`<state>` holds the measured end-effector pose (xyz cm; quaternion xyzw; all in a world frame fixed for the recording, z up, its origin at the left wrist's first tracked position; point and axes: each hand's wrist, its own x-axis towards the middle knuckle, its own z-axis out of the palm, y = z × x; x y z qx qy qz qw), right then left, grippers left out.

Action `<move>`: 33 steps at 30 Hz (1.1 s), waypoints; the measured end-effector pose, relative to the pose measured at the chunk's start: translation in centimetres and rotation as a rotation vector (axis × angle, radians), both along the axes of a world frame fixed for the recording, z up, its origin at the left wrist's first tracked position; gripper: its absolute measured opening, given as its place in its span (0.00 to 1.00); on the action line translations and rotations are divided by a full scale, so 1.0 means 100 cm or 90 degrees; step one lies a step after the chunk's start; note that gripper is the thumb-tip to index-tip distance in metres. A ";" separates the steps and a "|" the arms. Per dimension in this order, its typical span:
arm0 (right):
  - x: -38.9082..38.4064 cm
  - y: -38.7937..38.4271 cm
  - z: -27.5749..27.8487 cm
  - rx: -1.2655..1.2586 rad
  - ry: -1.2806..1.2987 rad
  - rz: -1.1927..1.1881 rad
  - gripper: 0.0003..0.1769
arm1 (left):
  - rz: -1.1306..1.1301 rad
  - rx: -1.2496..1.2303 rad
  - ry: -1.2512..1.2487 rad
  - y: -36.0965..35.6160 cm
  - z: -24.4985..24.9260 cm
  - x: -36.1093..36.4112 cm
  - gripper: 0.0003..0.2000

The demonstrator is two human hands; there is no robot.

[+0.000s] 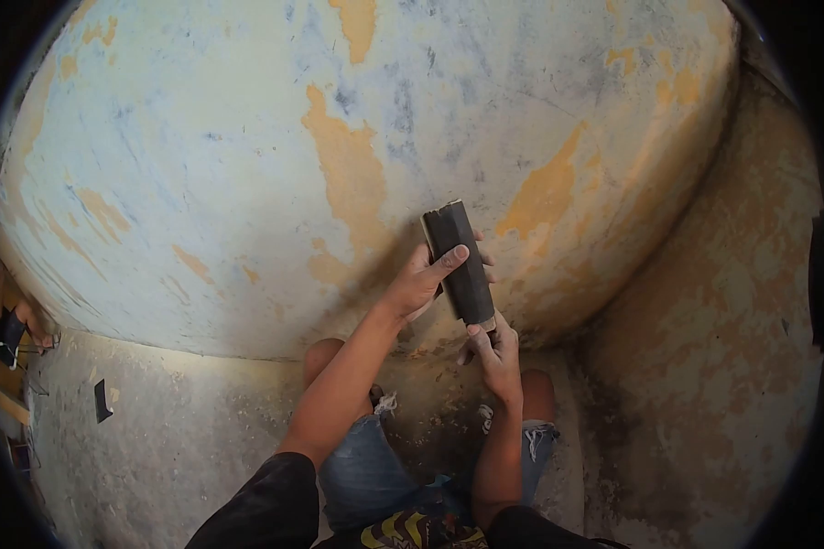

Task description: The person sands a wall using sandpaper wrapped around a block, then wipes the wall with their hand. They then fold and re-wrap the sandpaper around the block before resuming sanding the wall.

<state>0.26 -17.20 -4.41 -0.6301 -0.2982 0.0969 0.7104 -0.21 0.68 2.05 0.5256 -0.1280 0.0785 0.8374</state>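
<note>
Both of my hands hold a block wrapped in black sandpaper [459, 261], tilted upright in front of a patchy wall. My left hand [423, 284] is wrapped around its middle, thumb pressed on the black face and fingertips showing at the far side. At the block's lower end, my right hand [494, 355] grips the edge between thumb and fingers. A pale edge of the block shows at its top and bottom. Part of the right hand's fingers is hidden behind the block.
The pale wall [220, 165] ahead has yellowish bare patches and dark smudges. Another stained wall [714, 302] meets it on the right. A small black scrap [103, 401] lies on the dusty floor [183, 439]. Assorted objects, partly dark, sit at the far left edge. My bent knees are close below.
</note>
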 end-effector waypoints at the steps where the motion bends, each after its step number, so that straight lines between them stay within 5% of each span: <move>1: 0.001 0.000 -0.002 0.009 0.010 0.019 0.17 | 0.010 0.013 -0.016 0.000 -0.001 0.001 0.28; 11: -0.002 0.007 -0.010 0.052 0.089 0.122 0.23 | 0.094 0.023 -0.010 0.003 -0.009 0.002 0.35; 16: 0.002 0.006 -0.017 0.174 0.127 0.177 0.25 | -0.024 -0.038 -0.038 -0.003 0.003 -0.001 0.38; 20: 0.007 0.005 -0.026 0.254 0.159 0.178 0.26 | 0.056 -0.072 -0.028 -0.009 -0.005 0.003 0.28; 22: 0.006 0.004 -0.024 0.284 0.186 0.182 0.26 | 0.333 0.252 -0.149 0.003 -0.033 0.020 0.25; 23: 0.005 0.003 -0.022 0.317 0.212 0.186 0.26 | 0.333 0.250 -0.146 0.008 -0.039 0.020 0.25; 25: 0.000 0.005 -0.018 0.329 0.239 0.185 0.25 | 0.421 0.503 -0.049 0.015 -0.028 0.011 0.24; 29: -0.006 0.014 -0.015 0.477 0.374 0.233 0.23 | 0.423 0.464 -0.006 0.014 -0.031 0.019 0.22; 31: 0.000 0.014 -0.020 0.480 0.392 0.233 0.23 | 0.278 0.163 -0.023 0.008 -0.027 0.019 0.22; 33: 0.006 0.013 -0.022 0.371 0.315 0.150 0.23 | 0.258 0.154 0.009 0.008 -0.023 0.016 0.23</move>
